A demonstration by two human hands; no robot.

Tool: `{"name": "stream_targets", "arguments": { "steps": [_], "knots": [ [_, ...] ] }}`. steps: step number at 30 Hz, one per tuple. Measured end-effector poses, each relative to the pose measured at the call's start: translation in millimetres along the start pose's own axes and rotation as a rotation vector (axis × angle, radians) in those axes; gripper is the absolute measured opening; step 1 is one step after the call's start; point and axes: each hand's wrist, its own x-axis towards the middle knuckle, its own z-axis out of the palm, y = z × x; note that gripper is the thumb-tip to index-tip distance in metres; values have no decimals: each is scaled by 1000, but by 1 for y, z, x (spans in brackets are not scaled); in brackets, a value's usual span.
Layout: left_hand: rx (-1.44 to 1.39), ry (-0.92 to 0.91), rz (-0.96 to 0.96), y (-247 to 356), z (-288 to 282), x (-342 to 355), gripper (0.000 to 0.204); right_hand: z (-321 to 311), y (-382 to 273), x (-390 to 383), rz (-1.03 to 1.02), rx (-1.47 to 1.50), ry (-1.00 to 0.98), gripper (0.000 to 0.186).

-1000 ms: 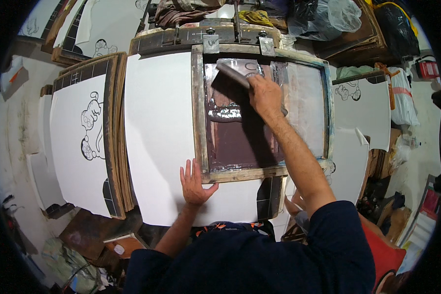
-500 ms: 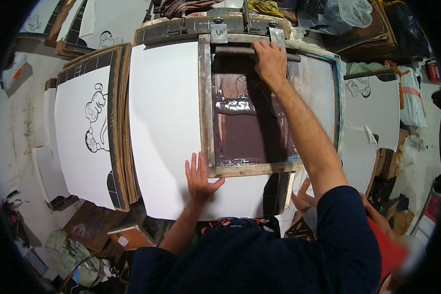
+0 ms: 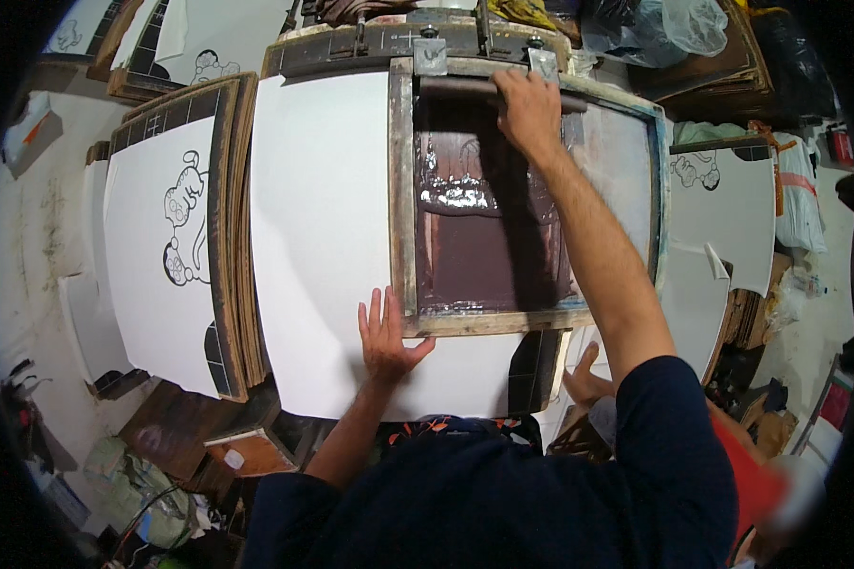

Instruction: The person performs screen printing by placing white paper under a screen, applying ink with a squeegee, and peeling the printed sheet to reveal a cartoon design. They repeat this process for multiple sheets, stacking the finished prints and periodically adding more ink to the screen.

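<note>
A wooden-framed printing screen (image 3: pixel 402 190) lies over a white sheet (image 3: pixel 321 180) on a board. Its mesh carries dark brown ink (image 3: pixel 484 256), with a glossy wet band across the upper half. At the far end of the screen, my right hand (image 3: pixel 531 109) is closed over the dark bar of a squeegee (image 3: pixel 455 86), and its forearm covers part of the mesh. My left hand (image 3: pixel 386 337) lies on the sheet with fingers spread, its thumb at the frame's near left corner. Two metal clamps (image 3: pixel 431 57) hold the frame's far edge.
On the left stands a stack of boards (image 3: pixel 232 237) topped by a printed sheet (image 3: pixel 166 237) with a black cartoon outline. More printed sheets (image 3: pixel 721 209) lie at the right. Another person's hand (image 3: pixel 586 379) shows beside my right elbow. Plastic bags (image 3: pixel 669 33) are at the far right.
My right hand and the squeegee have shifted slightly toward the far edge of the frame, and the bar looks tilted differently. My left hand stays in place. The view has moved a little.
</note>
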Motion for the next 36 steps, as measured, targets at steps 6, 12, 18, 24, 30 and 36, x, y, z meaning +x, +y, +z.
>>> {"name": "stream_targets", "arguments": {
  "steps": [6, 12, 18, 24, 30, 36],
  "knots": [
    [-39, -49, -9, -2, -1, -1, 115, -14, -25, -65, 70, 0, -121, 37],
    [-4, -12, 29, -5, 3, -1, 114, -74, -93, -195, 109, 70, -235, 39],
    [8, -15, 22, -5, 5, -1, 114, -93, -129, -269, 105, 115, -217, 40],
    [-21, -27, 10, -5, 4, -2, 114, -93, -128, -275, 96, 145, -201, 45],
    [-78, -50, -13, -7, 5, -1, 113, -91, -136, -283, 107, 85, -154, 39],
    [-163, 22, -70, 2, 10, 1, 113, -95, -129, -272, 118, 139, -194, 33]
  ]
}}
